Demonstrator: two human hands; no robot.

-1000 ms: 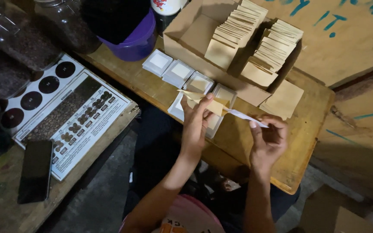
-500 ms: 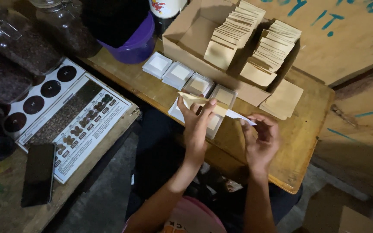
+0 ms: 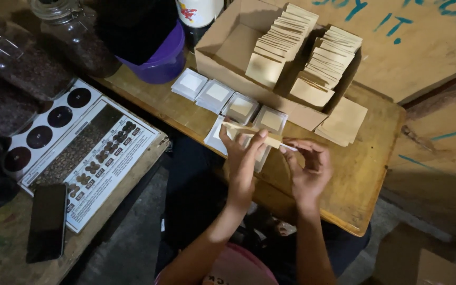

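A small flat tan paper pouch [image 3: 253,133] is held level above the wooden counter [image 3: 376,158], with a thin white strip [image 3: 288,148] at its right end.

open brown cardboard box [image 3: 228,50] far centre, 2 rows of tan packets [image 3: 304,53] inside; loose tan packets [image 3: 344,121] right of it; white square sachets [image 3: 207,91] near it; printed chart [image 3: 80,153] left; dark phone [image 3: 47,221] near left.

This looks like a small coffee packing workshop. Glass jars of dark coffee beans [image 3: 11,68] stand at upper left beside a printed roast chart [image 3: 88,158]. On the rough wooden table [image 3: 365,174], a cardboard box [image 3: 228,53] holds rows of kraft paper pouches [image 3: 312,58].
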